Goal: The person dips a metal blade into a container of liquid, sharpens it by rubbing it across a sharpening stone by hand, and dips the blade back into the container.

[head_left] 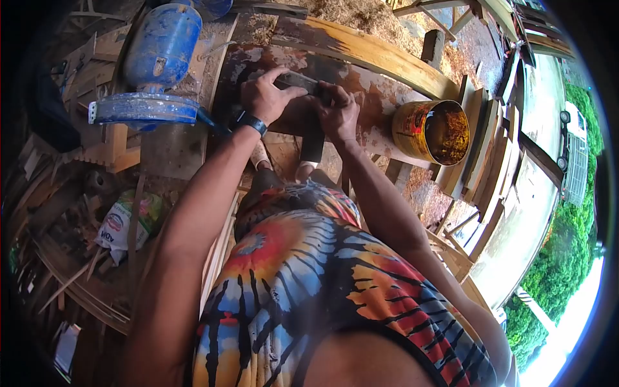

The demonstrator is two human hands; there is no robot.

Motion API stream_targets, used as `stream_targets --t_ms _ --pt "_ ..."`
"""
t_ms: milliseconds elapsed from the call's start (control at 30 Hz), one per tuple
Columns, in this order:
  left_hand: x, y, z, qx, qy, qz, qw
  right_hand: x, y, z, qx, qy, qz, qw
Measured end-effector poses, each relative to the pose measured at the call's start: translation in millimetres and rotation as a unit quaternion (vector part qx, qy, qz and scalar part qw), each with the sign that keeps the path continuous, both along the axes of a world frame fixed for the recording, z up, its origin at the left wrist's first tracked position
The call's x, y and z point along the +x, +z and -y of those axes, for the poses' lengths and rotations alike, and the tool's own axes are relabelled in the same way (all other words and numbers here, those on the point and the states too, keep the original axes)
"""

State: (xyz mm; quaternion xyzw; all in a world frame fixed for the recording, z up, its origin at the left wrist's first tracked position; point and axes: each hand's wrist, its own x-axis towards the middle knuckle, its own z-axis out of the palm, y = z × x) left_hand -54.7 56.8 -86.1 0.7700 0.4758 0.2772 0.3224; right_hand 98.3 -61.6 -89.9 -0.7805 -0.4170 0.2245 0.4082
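My left hand (263,98), with a dark watch on the wrist, pinches one end of a flat grey bar (298,82) between thumb and fingers. At the bar's other end, my right hand (338,111) is closed with its fingers curled. The bar looks like a blade or a stone; I cannot make out which. Both hands are over a worn brown-stained board (371,90). To the right of my right hand, a yellow can (412,132) stands on this board, its inside stained brown and orange.
A blue machine (161,48) with a round housing stands at the upper left. Stacked planks (480,142) lie right of the can. A long timber (387,55) runs along the board's far side, beyond which sawdust (361,16) is heaped. A white-green bag (126,222) lies lower left.
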Motion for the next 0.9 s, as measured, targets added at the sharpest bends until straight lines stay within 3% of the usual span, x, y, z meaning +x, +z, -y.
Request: stream_targets --t_ms 33,133,167,233,333,367,433,500,533,567,633,700,733,833,867,900 --pt "0.1 2.2 -0.6 -0.002 0.001 -0.01 1.0 0.4 1.0 -4.5 -0.001 -0.014 -0.013 1.0" --pt "-21.6 -11.1 44.5 -0.048 0.003 0.011 0.999 -11.3 23.6 35.4 -0.09 0.044 0.11 0.989" --pt "-21.4 -13.7 58.5 -0.01 0.005 0.096 0.995 -15.5 6.9 53.9 -0.063 0.025 0.103 0.992" --pt "-19.4 -7.3 56.3 -0.096 0.0 0.02 0.995 -11.2 6.6 47.1 -0.031 0.048 0.165 0.985" --pt "0.3 16.1 15.4 -0.099 0.008 -0.033 0.995 4.6 -0.8 5.0 0.002 0.022 0.059 0.998" --pt "3.9 12.6 4.6 -0.101 -0.006 -0.001 0.995 2.9 -0.8 6.6 -0.014 0.016 0.049 0.999" --pt "0.4 12.8 10.1 -0.102 -0.011 -0.009 0.995 2.8 6.6 1.1 -0.034 0.003 0.032 0.999" --pt "-14.5 -11.3 36.2 -0.079 -0.005 0.007 0.997 -6.8 16.9 28.2 -0.054 0.048 0.115 0.991" --pt "-24.4 0.4 52.9 -0.102 -0.018 0.014 0.995 -16.5 23.5 46.7 -0.06 0.033 0.06 0.996" --pt "-28.7 -1.9 66.0 -0.047 -0.023 0.029 0.998 -21.7 26.0 57.9 -0.068 0.018 0.004 0.998" --pt "-21.5 -3.4 64.8 -0.089 0.003 0.067 0.994 -15.3 14.1 52.7 -0.046 0.023 0.065 0.997" --pt "-6.8 -9.9 37.2 -0.071 0.023 0.033 0.997 2.5 -3.6 24.7 0.009 0.049 0.148 0.988" --pt "1.3 9.4 23.8 -0.049 0.022 0.015 0.998 7.6 3.2 7.8 0.006 0.034 0.075 0.997" --pt "0.3 10.0 7.9 -0.031 -0.011 -0.001 0.999 5.5 10.5 -1.0 -0.015 0.005 0.015 1.0" --pt "-3.6 0.4 18.4 -0.008 0.006 -0.001 1.0 3.2 8.1 10.2 0.003 0.035 0.044 0.998" --pt "-12.5 -11.6 37.4 0.017 0.023 -0.002 1.0 -2.0 18.1 23.2 -0.066 0.043 -0.006 0.997"
